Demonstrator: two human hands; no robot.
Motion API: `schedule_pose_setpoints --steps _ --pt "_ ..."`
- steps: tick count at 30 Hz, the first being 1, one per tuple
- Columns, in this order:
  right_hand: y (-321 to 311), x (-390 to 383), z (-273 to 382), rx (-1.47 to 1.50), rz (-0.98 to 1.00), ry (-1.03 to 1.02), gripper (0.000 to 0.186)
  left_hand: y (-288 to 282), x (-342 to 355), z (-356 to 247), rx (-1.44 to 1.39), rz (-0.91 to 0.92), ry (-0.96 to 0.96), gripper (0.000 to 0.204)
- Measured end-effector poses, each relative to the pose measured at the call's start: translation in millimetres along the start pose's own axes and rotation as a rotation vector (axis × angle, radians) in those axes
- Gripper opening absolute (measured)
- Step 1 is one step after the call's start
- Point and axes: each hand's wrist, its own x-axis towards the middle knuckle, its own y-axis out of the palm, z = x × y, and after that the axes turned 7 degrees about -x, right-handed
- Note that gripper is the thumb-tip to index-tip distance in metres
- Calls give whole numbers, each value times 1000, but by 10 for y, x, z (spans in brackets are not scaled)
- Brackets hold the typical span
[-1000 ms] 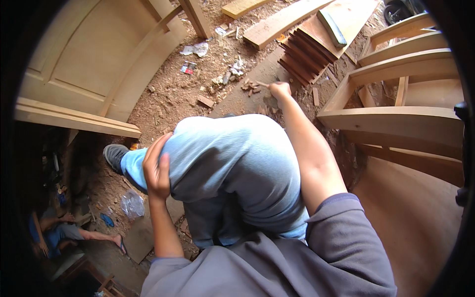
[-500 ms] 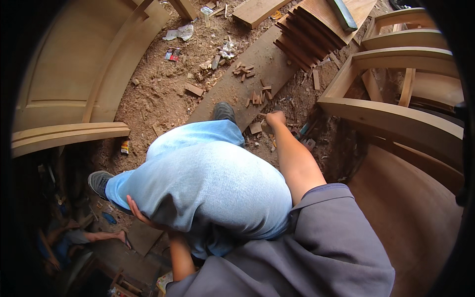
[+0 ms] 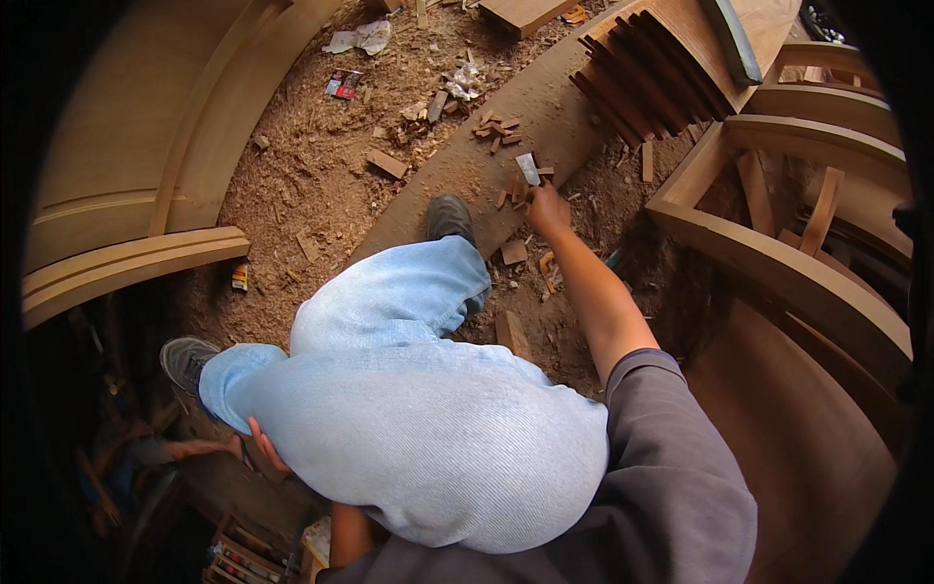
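1. My right grip point(image 3: 550, 212) is clenched around a flat-bladed tool point(image 3: 527, 169); I see its pale blade sticking out ahead of the fist, leaning slightly to the left, while the other end is hidden inside the hand
2. From my view the tool lies over the long board point(image 3: 457, 165) on the floor; I cannot tell whether the blade touches it
3. Small wood blocks point(image 3: 511, 193) lie just beside the blade, close to my right grip, and a looser cluster point(image 3: 498, 128) sits a little beyond the blade's tip
4. Of my left grip point(image 3: 268, 450) I see only some fingers against the jeans point(image 3: 428, 428); the rest is covered, so I cannot tell if it clasps anything
5. A dark shoe point(image 3: 449, 216) rests on the board, left of the tool
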Motion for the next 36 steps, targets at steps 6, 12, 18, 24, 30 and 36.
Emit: schedule_pose_setpoints --steps 6,12,18,24,30,36 --pt "15 299 6 -109 119 -12 18 -26 -89 92 14 65 20 89" --pt "-28 459 -7 -91 124 46 24 -42 -65 126 33 46 8 88" --pt "30 468 -39 -68 27 199 32 -34 -22 124 57 34 0 87" --pt "187 533 -170 -84 -118 274 36 -40 -6 124 79 34 -12 86" --pt "150 792 -127 -30 -44 343 39 -46 -42 106 108 27 -35 85" --pt "56 988 59 -49 19 375 35 -110 -64 49 155 11 -56 84"
